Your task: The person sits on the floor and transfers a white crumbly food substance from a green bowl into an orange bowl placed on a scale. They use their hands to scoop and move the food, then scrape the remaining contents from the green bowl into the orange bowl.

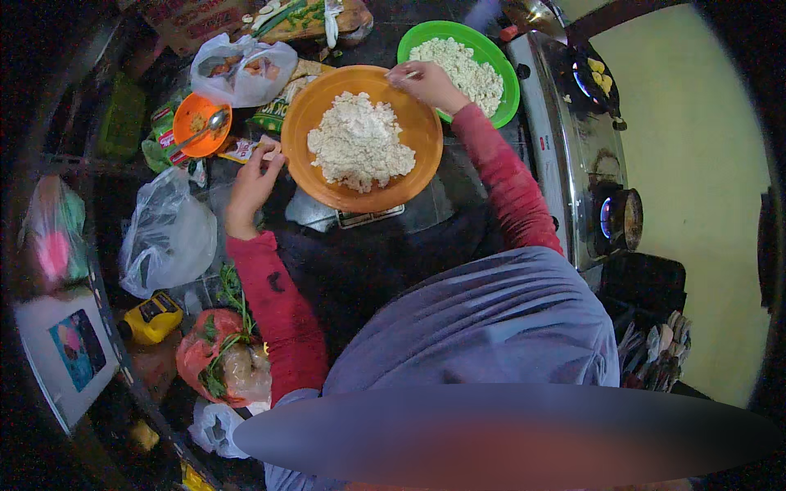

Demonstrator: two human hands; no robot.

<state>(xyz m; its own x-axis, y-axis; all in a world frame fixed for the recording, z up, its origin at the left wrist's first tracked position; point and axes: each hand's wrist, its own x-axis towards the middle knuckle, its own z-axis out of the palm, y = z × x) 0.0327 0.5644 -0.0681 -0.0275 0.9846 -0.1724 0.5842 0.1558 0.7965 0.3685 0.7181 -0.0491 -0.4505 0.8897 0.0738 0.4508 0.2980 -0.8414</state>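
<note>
In front of me an orange plastic basin (362,196) holds a heap of pale crumbly dough or grated mixture (359,144) with white powder on top. My left hand (253,184) is at the basin's left side, its fingers around a small seasoning packet (270,149). Over the upper right rim is my right hand (424,85), fingertips pinched; a small pale thing shows at them, too small to name. A green plastic basin (513,92) with more crumbly mixture (460,70) stands behind my right hand. An orange bowl (184,132) with a metal spoon (215,121) lies left of the basin.
A gas stove (571,141) stands at the right, with a lit burner under a small pan (631,219) and a dark pan (608,92) farther back. Plastic bags (169,233), a yellow bottle (153,316) and a red bag of produce (209,350) are at left. A cutting board (356,18) lies behind.
</note>
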